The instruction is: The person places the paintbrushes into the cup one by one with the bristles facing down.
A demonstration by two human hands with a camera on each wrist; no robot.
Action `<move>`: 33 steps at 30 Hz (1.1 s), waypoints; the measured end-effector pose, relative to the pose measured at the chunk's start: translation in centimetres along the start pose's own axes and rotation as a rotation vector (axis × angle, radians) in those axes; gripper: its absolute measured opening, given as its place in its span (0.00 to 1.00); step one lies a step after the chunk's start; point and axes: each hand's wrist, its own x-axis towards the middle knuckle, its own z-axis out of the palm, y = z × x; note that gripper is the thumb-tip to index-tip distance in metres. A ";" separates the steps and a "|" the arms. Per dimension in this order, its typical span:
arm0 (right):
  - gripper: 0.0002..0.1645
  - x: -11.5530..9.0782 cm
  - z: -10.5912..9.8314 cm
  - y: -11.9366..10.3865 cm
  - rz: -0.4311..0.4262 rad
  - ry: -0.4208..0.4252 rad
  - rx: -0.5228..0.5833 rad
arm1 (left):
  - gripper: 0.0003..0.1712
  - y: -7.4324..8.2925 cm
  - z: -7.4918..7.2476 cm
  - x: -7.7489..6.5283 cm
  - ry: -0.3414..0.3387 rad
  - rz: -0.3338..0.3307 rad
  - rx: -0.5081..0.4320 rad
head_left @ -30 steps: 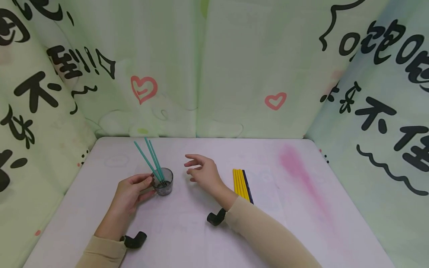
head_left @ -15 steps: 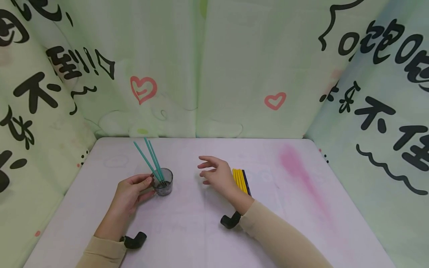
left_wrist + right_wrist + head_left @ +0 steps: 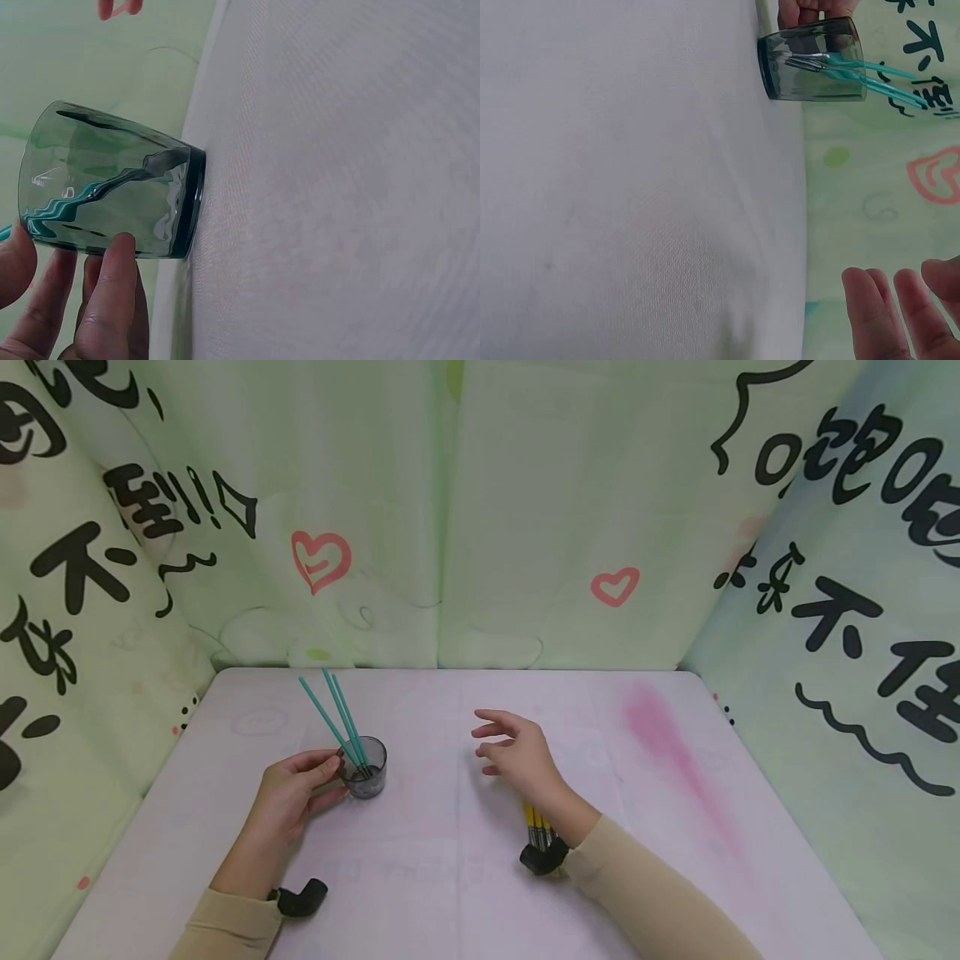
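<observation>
Smoky glass cup [image 3: 367,785], gripped by the left hand [image 3: 294,789].
In head view it stands at those fingertips' three o'clock, teal brushes [image 3: 327,719] leaning toward eleven; the right hand [image 3: 519,753], fingers loosely parted, has yellow brushes [image 3: 538,821] at five o'clock.

Table [image 3: 412,877], one. Nearer its left edge: glass [image 3: 365,788], one; teal brushes [image 3: 330,721] in it, three. Yellow brushes [image 3: 542,823], several, partly hidden, exact number unclear. Left hand [image 3: 288,793] and right hand [image 3: 522,756], one each. Red hearts [image 3: 321,566] on the rear cloth [image 3: 517,485], two.
</observation>
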 end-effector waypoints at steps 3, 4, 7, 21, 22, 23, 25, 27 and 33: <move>0.31 -0.1 -0.7 0.3 0.016 0.006 -0.009 | 0.16 0.0 0.0 0.0 -0.001 -0.001 0.000; 0.31 -0.1 -1.0 0.4 0.018 0.007 -0.014 | 0.16 0.0 0.0 0.0 0.001 -0.002 0.002; 0.30 -0.2 -1.8 0.6 0.023 0.013 -0.011 | 0.17 0.0 0.1 0.0 0.003 -0.006 0.010; 0.30 -1.0 -5.2 1.9 0.068 0.103 -0.067 | 0.18 0.0 -0.1 0.0 -0.012 -0.019 -0.002; 0.31 -1.0 -5.4 2.0 0.072 0.110 -0.069 | 0.18 0.0 -0.1 0.0 -0.013 -0.020 -0.001; 0.31 -1.1 -5.7 2.2 0.074 0.116 -0.072 | 0.19 0.0 -0.1 0.0 -0.014 -0.021 -0.002; 0.31 -1.1 -6.1 2.5 0.079 0.131 -0.094 | 0.19 0.0 -0.1 0.1 -0.015 -0.021 -0.004; 0.32 -1.2 -6.5 2.7 0.085 0.142 -0.110 | 0.18 0.0 -0.1 0.1 -0.018 -0.019 -0.009; 0.33 -1.5 -7.5 3.4 0.111 0.171 -0.175 | 0.16 0.1 -0.1 0.0 -0.021 -0.017 -0.015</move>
